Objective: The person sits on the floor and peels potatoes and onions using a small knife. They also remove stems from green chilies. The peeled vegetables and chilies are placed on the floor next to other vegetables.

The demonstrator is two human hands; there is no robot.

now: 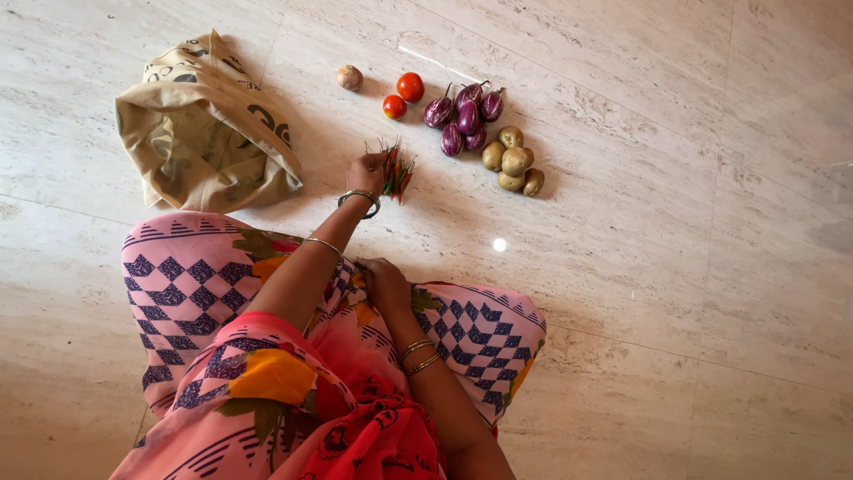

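My left hand [367, 172] reaches out over the marble floor and is closed on a bunch of red and green chilies [397, 171], whose tips touch the floor. A bangle sits on that wrist. My right hand [385, 281] rests on my lap against the patterned pink cloth [191, 284]. Its fingers are tucked into the folds, and nothing shows in it.
A beige cloth bag [204, 133] lies open at the left. Beyond the chilies lie an onion [349, 77], two tomatoes [402, 95], several small purple aubergines [465, 116] and several potatoes [513, 160]. The pale marble floor [675, 267] spreads to the right.
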